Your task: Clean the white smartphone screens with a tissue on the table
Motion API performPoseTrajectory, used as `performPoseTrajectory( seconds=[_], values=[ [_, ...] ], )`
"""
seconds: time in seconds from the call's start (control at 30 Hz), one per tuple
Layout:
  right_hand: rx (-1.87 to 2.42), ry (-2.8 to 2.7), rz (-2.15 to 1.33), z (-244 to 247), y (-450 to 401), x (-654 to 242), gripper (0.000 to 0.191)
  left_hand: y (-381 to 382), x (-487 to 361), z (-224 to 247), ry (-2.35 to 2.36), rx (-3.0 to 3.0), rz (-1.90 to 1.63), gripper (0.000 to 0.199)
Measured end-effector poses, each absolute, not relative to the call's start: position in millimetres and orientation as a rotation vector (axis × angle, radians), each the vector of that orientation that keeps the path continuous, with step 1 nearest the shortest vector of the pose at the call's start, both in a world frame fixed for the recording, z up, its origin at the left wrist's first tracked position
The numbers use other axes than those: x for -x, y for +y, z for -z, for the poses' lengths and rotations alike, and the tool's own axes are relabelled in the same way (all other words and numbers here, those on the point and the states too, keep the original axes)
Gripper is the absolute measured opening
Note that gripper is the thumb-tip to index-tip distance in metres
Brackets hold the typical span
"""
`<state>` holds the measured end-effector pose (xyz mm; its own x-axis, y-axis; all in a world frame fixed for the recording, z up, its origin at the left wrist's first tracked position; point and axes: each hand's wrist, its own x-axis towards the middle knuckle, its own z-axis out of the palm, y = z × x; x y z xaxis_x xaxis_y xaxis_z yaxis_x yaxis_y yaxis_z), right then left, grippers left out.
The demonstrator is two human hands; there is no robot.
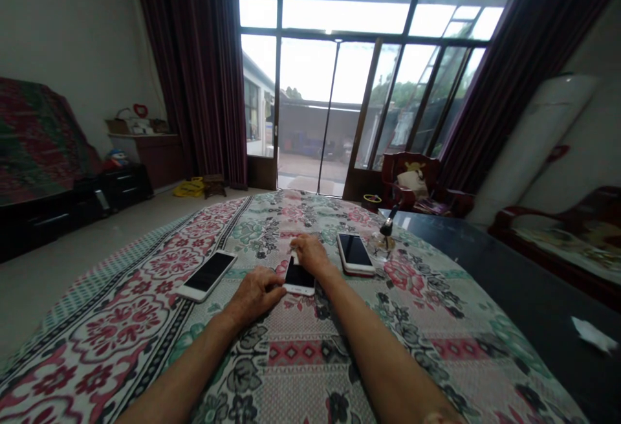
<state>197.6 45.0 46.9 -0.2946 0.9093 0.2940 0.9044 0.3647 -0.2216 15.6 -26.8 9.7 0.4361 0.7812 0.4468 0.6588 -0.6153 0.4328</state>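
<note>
A white-framed smartphone (299, 278) with a dark screen lies face up on the flowered tablecloth in front of me. My left hand (256, 291) rests at its lower left side, fingers bent, with thumb and fingertips against the edge. Over the upper part of the screen, my right hand (310, 254) is closed on a small white wipe (294, 250), mostly hidden under the fingers. Left of my hands lies a second white smartphone (209, 275), tilted on the cloth. To the right, another white smartphone (356, 253) lies on top of something flat that shows only at its edge.
A clear glass jar (383, 245) with a dark-handled brush (389, 222) stands beyond the right phone. The flowered tablecloth (310, 372) covers the rounded table. A dark surface (524, 307) adjoins at right, with a crumpled white paper (594, 334) on it. Wooden chairs stand behind.
</note>
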Motion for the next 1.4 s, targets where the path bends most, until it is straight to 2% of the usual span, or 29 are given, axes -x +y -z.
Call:
performPoseTrajectory(
  seconds=[0.27, 0.53, 0.9, 1.13, 1.4],
  values=[
    [1.86, -1.992, 0.018, -50, 44, -220, 0.032, -25, -18, -6, 1.293, -2.589, -0.905, 0.014],
    [1.332, -2.384, -0.066, -46, 43, -187, 0.037, -29, -20, -7, 1.276, -2.625, -0.914, 0.011],
    [1.7, -1.997, 0.0, -44, 60, -221, 0.044, -29, -21, -6, 1.279, -2.609, -0.937, 0.012],
    [1.516, -2.163, -0.069, -39, 57, -209, 0.035, -29, -21, -5, 1.301, -2.611, -0.953, 0.011],
    [1.467, -2.269, -0.114, -39, 27, -201, 0.036, -29, -21, -5, 1.306, -2.599, -0.955, 0.013]
  ],
)
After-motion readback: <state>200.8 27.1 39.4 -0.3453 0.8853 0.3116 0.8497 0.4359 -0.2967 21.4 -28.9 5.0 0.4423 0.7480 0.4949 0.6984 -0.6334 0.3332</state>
